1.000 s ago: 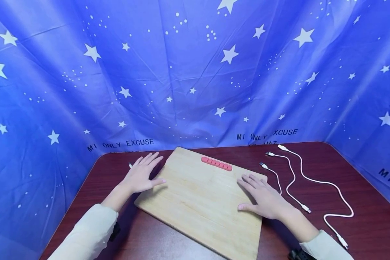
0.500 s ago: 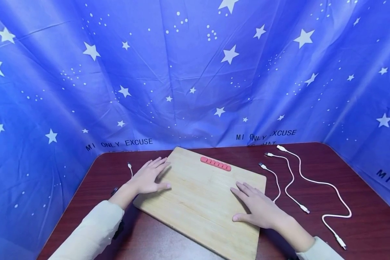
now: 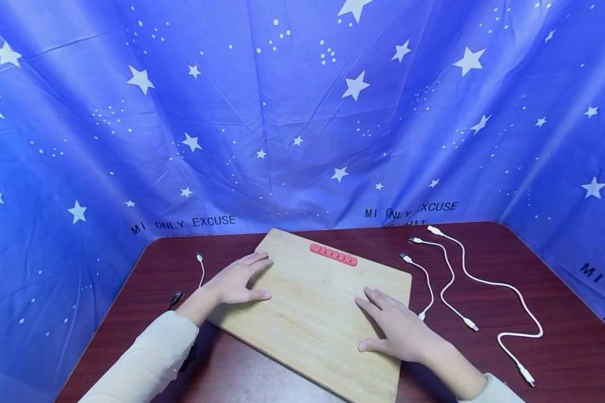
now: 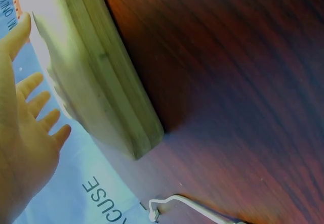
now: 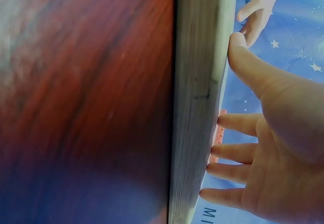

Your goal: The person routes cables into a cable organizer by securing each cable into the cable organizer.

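My left hand (image 3: 234, 282) and right hand (image 3: 395, 333) are spread over a pale wooden board (image 3: 302, 313), fingers loosely straight, thumbs pointing inward, grasping nothing. The left is over the board's left edge, the right over its right side. In the right wrist view my fingertips reach the board's face; whether the left one touches it, I cannot tell. The board lies in the middle of the dark red bench (image 3: 262, 378), turned at an angle. A red ridged strip (image 3: 334, 255) sits on it near the far edge, between my hands but farther off. To the right lie three white cords: a short one (image 3: 406, 258) nearest the board, a middle one (image 3: 452, 274) and a long, curving one (image 3: 514, 287). To the left are a white cord (image 3: 203, 272) and a black plug (image 3: 175, 299). Behind hangs a blue, star-printed curtain (image 3: 302, 112).
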Motion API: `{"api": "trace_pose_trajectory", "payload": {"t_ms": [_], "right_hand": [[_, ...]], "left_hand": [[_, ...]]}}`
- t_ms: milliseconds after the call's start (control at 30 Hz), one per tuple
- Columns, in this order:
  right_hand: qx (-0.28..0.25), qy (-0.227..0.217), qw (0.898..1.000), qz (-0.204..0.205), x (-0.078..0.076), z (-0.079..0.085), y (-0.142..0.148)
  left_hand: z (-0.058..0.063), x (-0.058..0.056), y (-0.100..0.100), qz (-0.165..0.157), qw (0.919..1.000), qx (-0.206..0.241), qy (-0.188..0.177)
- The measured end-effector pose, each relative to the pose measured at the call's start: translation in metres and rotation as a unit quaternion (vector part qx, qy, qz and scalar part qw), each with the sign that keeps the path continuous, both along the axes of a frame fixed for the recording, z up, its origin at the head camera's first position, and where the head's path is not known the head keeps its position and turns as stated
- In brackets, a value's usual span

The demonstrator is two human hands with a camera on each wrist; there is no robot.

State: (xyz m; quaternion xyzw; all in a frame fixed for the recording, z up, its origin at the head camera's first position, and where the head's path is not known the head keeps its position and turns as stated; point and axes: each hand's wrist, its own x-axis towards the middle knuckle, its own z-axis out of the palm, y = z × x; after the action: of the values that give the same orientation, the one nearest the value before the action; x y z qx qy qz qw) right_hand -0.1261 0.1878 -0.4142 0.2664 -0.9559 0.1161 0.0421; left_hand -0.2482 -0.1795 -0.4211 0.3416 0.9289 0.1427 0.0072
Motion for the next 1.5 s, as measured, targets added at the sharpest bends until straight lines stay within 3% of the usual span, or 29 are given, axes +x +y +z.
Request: {"api": "trace_pose_trajectory", "payload": {"t_ms": [733,967,1267,1500], "right_hand": [[-0.007,-0.019,1.000,-0.012,0.000,-0.001,-0.001],[-0.007,-0.017,0.999,-0.045,0.003,0.001,-0.005],[-0.017,-0.053,0.996,-0.063,0.005,0.010,-0.009],[-0.020,-0.085,0.995,-0.047,0.001,0.010,-0.006]], "left_hand": [[-0.001,0.005,0.003,0.003,0.9999,-0.014,-0.005],[-0.001,0.004,0.003,0.003,0.9998,-0.020,-0.003],[0.005,0.002,0.001,-0.004,0.9997,-0.023,-0.004],[0.000,0.006,0.000,-0.003,0.9999,-0.016,0.001]]}}
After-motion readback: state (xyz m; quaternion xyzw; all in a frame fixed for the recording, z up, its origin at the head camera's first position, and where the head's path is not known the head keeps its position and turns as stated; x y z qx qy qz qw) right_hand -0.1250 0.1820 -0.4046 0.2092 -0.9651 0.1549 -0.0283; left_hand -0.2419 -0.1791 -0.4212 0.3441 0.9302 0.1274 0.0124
